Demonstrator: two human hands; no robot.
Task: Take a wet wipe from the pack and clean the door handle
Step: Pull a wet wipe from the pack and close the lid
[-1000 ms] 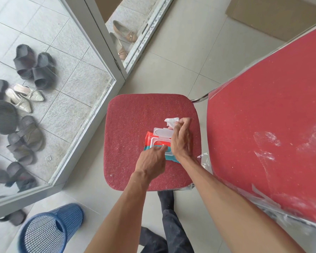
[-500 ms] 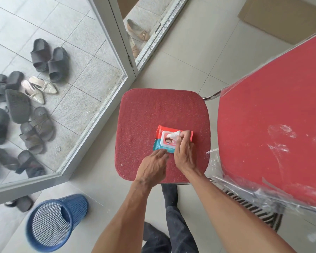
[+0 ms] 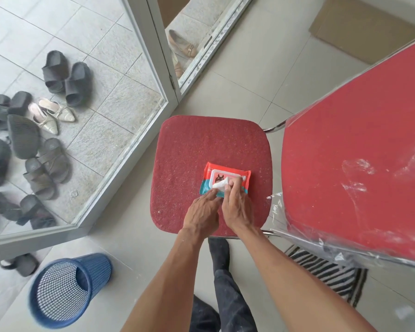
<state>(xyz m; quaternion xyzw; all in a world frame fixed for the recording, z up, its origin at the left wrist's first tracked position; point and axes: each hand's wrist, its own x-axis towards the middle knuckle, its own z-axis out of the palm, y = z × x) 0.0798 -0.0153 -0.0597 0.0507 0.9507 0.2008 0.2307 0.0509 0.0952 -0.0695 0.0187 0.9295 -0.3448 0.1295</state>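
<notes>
Pack lid now closed vs. a second ago, right hand (image 3: 237, 207) fingers pinched on white wet wipe (image 3: 219, 184), left hand (image 3: 201, 213) fingertips pressing wipe pack (image 3: 225, 176) near edge, pack flat on red stool (image 3: 201, 144), blue basket (image 3: 67, 291) on floor.

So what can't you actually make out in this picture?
All in the head view:
- The door handle: not in the frame at all.
- The near edge of the wipe pack: covered by the left hand and right hand.
- How far the wet wipe is free of the pack: the right hand hides it.
- The printing on the pack: too small to read.
- The blue basket: blurred.
</notes>
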